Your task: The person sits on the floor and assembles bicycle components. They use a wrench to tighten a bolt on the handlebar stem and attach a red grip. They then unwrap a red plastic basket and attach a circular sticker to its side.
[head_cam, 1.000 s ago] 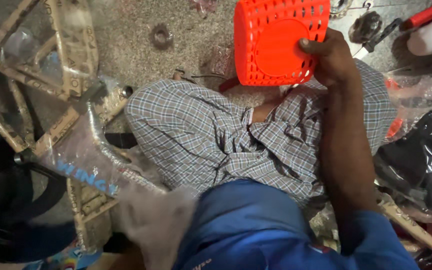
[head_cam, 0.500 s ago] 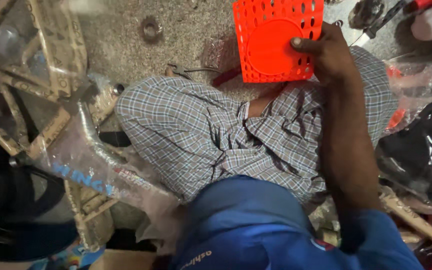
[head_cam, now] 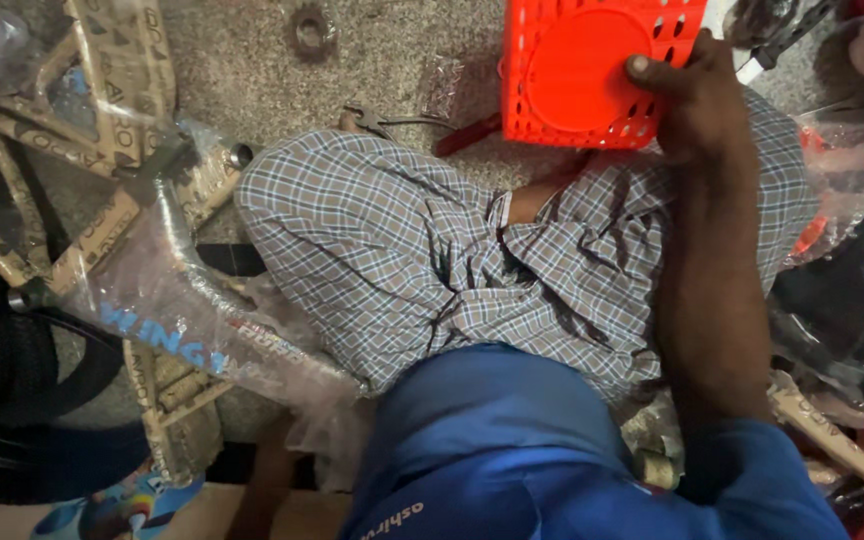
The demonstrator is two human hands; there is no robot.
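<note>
My right hand [head_cam: 697, 105] grips the lower right corner of an orange perforated plastic basket [head_cam: 582, 70], thumb pressed on its face. The basket is held upright above my crossed legs in checked cloth [head_cam: 422, 270]. My left hand is out of sight. A bicycle frame [head_cam: 162, 300] wrapped in clear plastic and brown cardboard lies at my left side.
On the speckled floor lie a metal ring nut [head_cam: 309, 30], a small clear plastic bag [head_cam: 442, 85] and pliers with red handles [head_cam: 422, 125]. A black tyre [head_cam: 12, 400] sits at lower left. Black and clear plastic wrapped parts [head_cam: 852, 300] crowd the right.
My right hand has kept its hold on the orange basket. The view has shifted so the basket sits slightly higher and further right in the picture.
</note>
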